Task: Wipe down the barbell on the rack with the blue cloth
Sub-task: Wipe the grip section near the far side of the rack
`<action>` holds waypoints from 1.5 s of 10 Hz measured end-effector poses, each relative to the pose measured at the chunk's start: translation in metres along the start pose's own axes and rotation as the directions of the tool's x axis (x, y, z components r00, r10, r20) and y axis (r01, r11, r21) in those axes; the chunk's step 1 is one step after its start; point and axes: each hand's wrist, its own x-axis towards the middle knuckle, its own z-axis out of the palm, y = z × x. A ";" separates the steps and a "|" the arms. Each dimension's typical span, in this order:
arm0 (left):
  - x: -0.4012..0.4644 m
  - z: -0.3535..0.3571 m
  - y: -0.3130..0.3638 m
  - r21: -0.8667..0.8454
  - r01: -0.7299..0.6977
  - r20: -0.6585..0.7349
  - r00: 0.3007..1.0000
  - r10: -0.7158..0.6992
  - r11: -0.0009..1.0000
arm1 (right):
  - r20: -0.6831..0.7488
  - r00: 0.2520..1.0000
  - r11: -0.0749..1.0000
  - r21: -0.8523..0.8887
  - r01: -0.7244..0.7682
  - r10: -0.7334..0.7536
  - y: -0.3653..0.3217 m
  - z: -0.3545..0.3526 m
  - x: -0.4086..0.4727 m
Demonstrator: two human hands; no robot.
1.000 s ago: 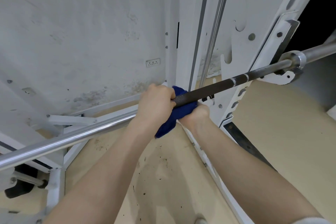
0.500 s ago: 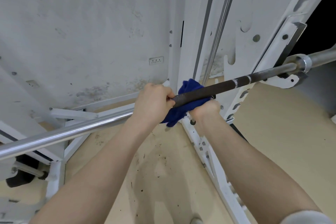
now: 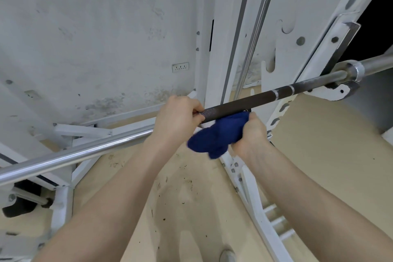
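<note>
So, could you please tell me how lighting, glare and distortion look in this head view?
Head view: soft, even light; bright glare streaks along the barbell on its chrome stretch left of the hands; wide-angle bending of the rack uprights; blue cloth slightly motion-blurred at its lower edge.

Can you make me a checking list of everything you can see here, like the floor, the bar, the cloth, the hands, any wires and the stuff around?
Surface: beige floor with dark specks and smudges.
Job's things: barbell lies across the white rack, its right end in a hook; the dark knurled part is right of the hands, the shiny part left. Blue cloth is bunched under the bar.
Clutter: nothing seen.
Hands: left hand grips the barbell; right hand holds the blue cloth up against the bar.
Cables: nothing seen.
Surroundings: stained white wall with a socket plate; a chrome guide rod runs up the rack.
</note>
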 end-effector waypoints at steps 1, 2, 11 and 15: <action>0.000 -0.003 0.001 -0.045 0.035 0.021 0.999 -0.034 0.998 | 0.024 0.983 0.982 0.053 0.181 -0.182 -0.007 -0.009 -0.017; 0.000 -0.006 -0.003 -0.069 0.048 0.045 0.998 -0.045 0.996 | 0.023 0.934 0.916 -0.186 0.356 -0.358 0.008 -0.005 -0.019; -0.015 0.004 0.000 0.058 -0.045 -0.065 0.997 0.049 0.997 | 0.649 0.456 -0.500 -0.760 0.415 -0.608 -0.042 -0.017 0.027; -0.001 0.028 0.039 0.081 -0.143 -0.106 0.983 0.151 0.986 | 0.705 0.370 -0.516 -0.701 0.492 -0.605 -0.073 -0.049 0.053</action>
